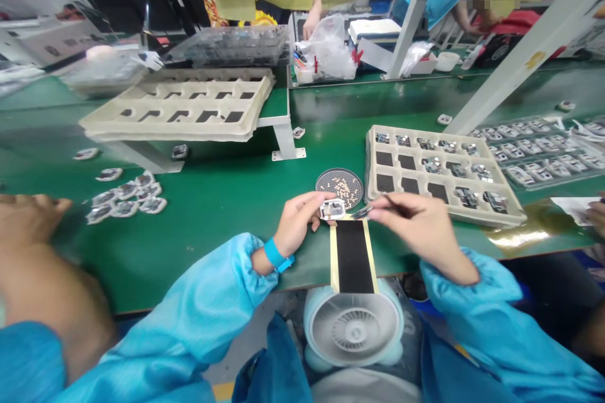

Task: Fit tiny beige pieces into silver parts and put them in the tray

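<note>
My left hand (299, 219) is closed on a small white plastic housing (333, 208) with electronic parts inside. Between the fingertips of my right hand (418, 227) is a small circuit board (361, 213), close to the housing's right side. Something dark and thin also shows among those fingers, too blurred to name. Under both hands lies a black pad (354, 255) with yellow tape along its edges. Just beyond them stands a round grey dish (322, 189) of tiny pale pieces.
A cream tray (447, 209) of circuit boards sits at right, beside clear trays (534, 186) of white housings. Several housings (126, 208) lie at left, near a raised tray (174, 129). A fan (355, 330) is below the bench edge. Co-workers' arms (38, 252) reach in from the sides.
</note>
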`<state>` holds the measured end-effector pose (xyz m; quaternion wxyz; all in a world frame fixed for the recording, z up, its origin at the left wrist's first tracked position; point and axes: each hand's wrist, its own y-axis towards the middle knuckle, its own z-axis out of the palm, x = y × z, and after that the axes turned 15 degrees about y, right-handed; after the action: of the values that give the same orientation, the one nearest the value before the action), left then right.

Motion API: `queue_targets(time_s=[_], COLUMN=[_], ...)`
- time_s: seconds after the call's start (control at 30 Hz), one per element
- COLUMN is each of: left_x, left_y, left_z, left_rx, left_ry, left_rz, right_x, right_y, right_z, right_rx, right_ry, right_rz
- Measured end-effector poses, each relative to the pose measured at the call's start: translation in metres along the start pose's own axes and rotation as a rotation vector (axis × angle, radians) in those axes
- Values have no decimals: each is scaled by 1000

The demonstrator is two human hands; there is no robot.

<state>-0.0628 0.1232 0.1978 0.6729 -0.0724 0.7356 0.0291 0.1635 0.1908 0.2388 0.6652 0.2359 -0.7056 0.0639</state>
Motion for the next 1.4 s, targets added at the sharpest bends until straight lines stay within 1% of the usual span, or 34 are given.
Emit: queue_targets(time_s=[0.03, 0.1, 0.2, 0.33, 0.4, 0.6, 0.73, 0.8, 0.87, 0.93, 1.03, 1.07, 1.13, 1.2, 1.27, 1.33, 1.4], left_x=[0, 0, 0, 3, 5, 9, 5, 2, 0, 0, 3, 5, 7, 7, 7, 6, 6], left_y=[-1, -3, -6, -7, -8, -9, -10, -10, -11, -11, -11, -11, -11, -11, -11, -11, -11], left_z=[-1, -2, -3, -3, -2, 1, 2, 3, 3, 3, 5, 6, 8, 9, 11, 11, 11], left_rx=[0, -9, 0, 56, 61, -30, -97, -129, -149, -139, -45, -4, 56, 66, 51, 45, 60], left_ry=[2, 54, 126, 137, 197, 470, 595, 629, 625, 561, 351, 271, 145, 77, 49, 42, 87], left_rz=[30, 101, 189, 262, 290, 396, 492, 510, 488, 408, 232, 183, 132, 138, 184, 220, 197], right_x=[-5, -16, -28, -34, -35, -39, -40, -40, -41, -42, -44, -44, -44, -43, -43, -43, -44], right_y=[-4, -6, -2, 3, 3, 2, 2, 1, 1, -1, -2, -3, -3, -3, -4, -5, -6], right_z=[11, 27, 38, 39, 38, 36, 36, 38, 41, 44, 49, 50, 51, 51, 50, 49, 49], right_rx=[55, 103, 88, 78, 67, 53, 30, 36, 33, -17, -60, -50, -19, -5, 24, 42, 36], right_ry=[59, 145, 232, 273, 268, 276, 292, 296, 288, 278, 310, 329, 358, 383, 396, 379, 349], right_rz=[51, 126, 188, 242, 261, 296, 299, 284, 257, 203, 122, 114, 128, 153, 172, 180, 181])
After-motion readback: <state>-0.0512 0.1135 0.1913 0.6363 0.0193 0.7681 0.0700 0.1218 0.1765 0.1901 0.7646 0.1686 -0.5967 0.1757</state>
